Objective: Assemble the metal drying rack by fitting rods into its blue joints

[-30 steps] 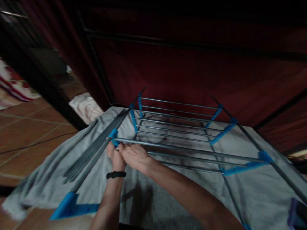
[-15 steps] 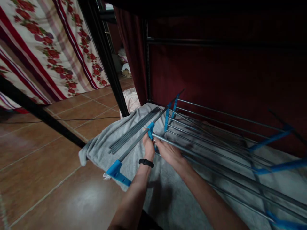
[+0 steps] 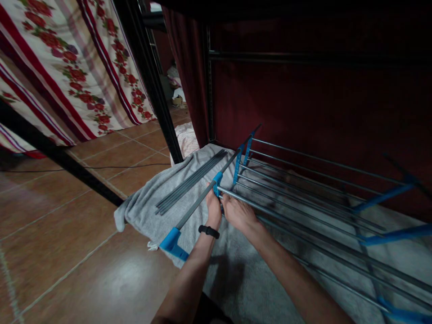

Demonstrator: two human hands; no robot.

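Both hands [image 3: 213, 208] [image 3: 238, 212] clasp round metal rod [image 3: 270, 213] by blue joint [image 3: 218, 179].

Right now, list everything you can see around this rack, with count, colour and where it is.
drying rack: one, grey rails with blue joints, lying on the towel
loose rods: several, grey, on the towel left of the rack
towel: one, grey, spread on the floor
floor: brown tiles, left
floral cloth: one, white with red flowers, upper left
curtain: one, dark red, behind the rack
wristband: one, black, left wrist
left hand: closed on the rack's side pole by a blue joint
right hand: fingers on the front rail beside it
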